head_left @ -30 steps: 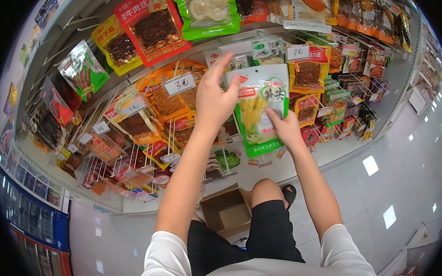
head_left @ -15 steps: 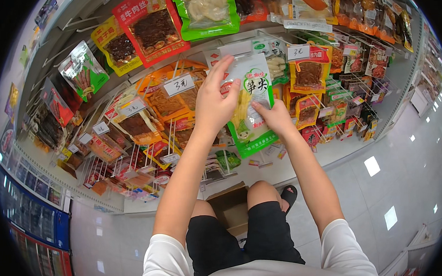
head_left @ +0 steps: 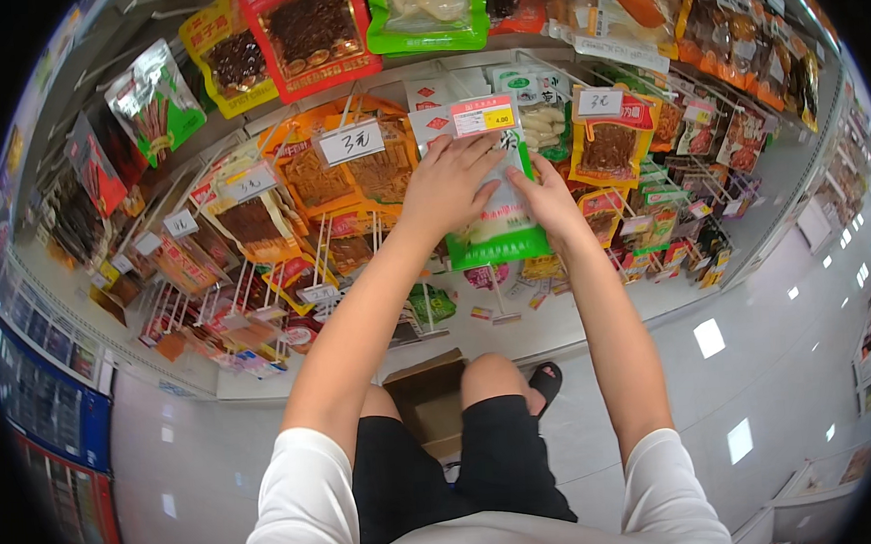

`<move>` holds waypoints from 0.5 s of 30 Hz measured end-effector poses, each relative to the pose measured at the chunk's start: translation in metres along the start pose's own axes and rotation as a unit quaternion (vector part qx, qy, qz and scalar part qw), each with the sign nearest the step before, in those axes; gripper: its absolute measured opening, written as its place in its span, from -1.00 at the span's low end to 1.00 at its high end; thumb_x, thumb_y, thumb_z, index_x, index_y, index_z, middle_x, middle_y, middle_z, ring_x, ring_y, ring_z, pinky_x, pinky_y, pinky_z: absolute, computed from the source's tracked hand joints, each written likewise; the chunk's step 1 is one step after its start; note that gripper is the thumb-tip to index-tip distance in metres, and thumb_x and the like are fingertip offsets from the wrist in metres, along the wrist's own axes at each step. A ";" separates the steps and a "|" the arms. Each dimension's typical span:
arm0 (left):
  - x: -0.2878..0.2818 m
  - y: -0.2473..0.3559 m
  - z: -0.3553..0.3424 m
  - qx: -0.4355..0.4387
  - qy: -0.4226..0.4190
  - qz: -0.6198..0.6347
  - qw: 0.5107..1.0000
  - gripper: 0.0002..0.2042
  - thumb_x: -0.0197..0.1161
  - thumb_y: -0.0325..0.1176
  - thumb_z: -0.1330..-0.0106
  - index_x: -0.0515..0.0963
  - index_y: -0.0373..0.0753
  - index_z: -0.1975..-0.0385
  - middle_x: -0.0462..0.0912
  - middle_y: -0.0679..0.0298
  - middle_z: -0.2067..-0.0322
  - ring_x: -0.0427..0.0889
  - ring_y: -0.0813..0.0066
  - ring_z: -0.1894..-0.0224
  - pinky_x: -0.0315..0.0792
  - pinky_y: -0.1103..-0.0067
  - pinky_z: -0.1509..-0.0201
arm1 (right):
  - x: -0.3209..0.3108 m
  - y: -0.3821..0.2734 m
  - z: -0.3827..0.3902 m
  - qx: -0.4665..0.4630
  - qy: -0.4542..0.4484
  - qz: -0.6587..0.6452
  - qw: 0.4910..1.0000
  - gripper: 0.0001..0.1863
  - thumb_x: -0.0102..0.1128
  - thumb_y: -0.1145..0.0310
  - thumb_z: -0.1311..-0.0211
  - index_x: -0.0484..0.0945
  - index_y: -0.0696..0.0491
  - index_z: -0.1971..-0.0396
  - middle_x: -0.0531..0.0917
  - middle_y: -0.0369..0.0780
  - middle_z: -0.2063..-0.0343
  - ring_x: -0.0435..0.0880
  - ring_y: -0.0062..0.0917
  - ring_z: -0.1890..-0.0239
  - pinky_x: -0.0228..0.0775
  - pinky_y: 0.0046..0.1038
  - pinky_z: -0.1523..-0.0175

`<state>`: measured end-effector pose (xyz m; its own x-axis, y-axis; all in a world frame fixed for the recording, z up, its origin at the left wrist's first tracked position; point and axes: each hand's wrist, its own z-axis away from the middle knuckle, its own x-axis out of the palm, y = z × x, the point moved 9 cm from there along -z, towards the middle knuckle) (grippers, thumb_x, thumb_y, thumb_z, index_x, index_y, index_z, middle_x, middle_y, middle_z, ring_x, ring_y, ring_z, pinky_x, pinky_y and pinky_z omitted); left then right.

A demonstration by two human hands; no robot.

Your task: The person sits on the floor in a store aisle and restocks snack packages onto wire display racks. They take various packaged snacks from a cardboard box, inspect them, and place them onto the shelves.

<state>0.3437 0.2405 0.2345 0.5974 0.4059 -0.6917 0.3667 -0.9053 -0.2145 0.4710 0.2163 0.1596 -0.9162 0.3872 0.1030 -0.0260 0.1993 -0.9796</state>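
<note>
A silver and green snack packet [head_left: 498, 246] stands upright at the rack in front of me, its upper part behind a pink, white and yellow price label [head_left: 483, 116]. My left hand [head_left: 448, 185] lies across the packet's upper front with its fingers stretched out. At the packet's right edge, my right hand [head_left: 553, 207] grips it, thumb on the front and fingers behind. Whether the packet is on a hook cannot be made out. Just right of it hangs a clear and green packet of pale food [head_left: 543, 123].
Orange packets [head_left: 360, 182] hang to the left and a yellow-red packet [head_left: 611, 154] to the right. Larger bags, among them a red bag [head_left: 308, 44], hang overhead. Bare metal hooks [head_left: 321, 241] stick out lower left. An open cardboard box [head_left: 429, 402] sits between my legs.
The packet has moved up and in toward the rack, its top passing behind the price label. My left hand has come down from its top edge onto its front.
</note>
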 end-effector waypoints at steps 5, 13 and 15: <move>0.057 -0.039 -0.007 -0.099 -0.091 -0.050 0.990 -0.52 0.20 -0.13 -0.29 0.46 -0.06 -0.21 0.34 0.33 -0.34 0.27 0.30 -0.38 0.05 0.24 -0.48 | -0.011 0.009 0.012 -0.112 0.026 0.172 0.978 -0.31 0.18 0.34 -0.33 0.10 0.13 -0.38 0.60 0.01 -0.07 0.65 -0.41 -0.01 0.43 -0.48 -0.10; 0.021 -0.003 0.133 -0.174 -0.055 0.207 0.961 -0.71 0.20 -0.23 -0.31 0.59 -0.11 0.01 0.53 0.28 -0.19 0.38 0.23 -0.32 0.16 0.24 -0.41 | 0.019 0.156 0.229 0.008 -0.089 0.285 0.954 -0.46 0.18 0.27 -0.32 0.34 0.01 -0.28 0.51 0.00 -0.18 0.47 -0.18 -0.25 0.31 -0.20 -0.28; -0.007 0.004 0.212 -0.226 -0.060 0.227 0.945 -0.77 0.23 -0.32 -0.28 0.61 -0.14 0.09 0.59 0.26 -0.11 0.44 0.21 -0.27 0.22 0.27 -0.36 | 0.032 0.182 0.302 -0.076 -0.089 0.513 0.850 -0.44 0.22 0.33 -0.20 0.41 -0.04 -0.24 0.37 -0.04 -0.30 0.32 -0.05 -0.33 0.18 -0.07 -0.35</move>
<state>0.1901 0.2077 0.0922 0.6918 -0.0536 -0.7201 0.3744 -0.8262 0.4211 0.3156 -0.0070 -0.0678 -0.4710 0.2879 -0.8338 0.8636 -0.0424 -0.5024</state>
